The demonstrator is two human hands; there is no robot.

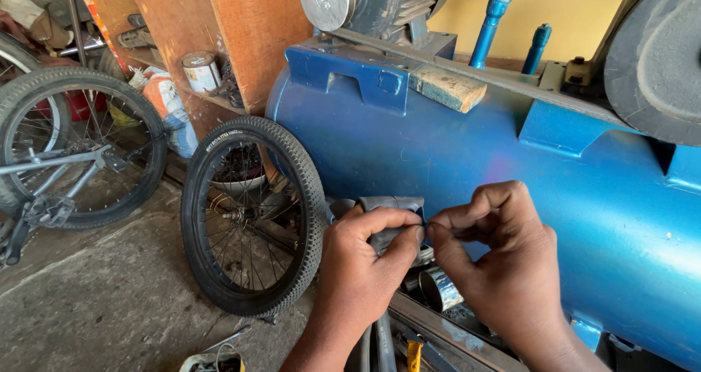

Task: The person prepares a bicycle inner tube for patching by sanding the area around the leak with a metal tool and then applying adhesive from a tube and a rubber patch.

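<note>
Low centre, I see my left hand [365, 251] and right hand [493, 251] pinching a grey rubber tube [391, 205], fingers clamped on its edge, blue tank [511, 167] close behind, small wheel [252, 215] left.

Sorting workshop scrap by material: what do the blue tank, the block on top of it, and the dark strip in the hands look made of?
Blue tank: painted metal, glossy with reflections. Block: raw wood, grain and scuffed blue paint. Dark strip: probably rubber, matte grey, folding softly between left hand and right hand.

Left hand [369, 251] and right hand [496, 251] meet fingertip to fingertip, both pinched shut; knuckles up, wrists low.
</note>
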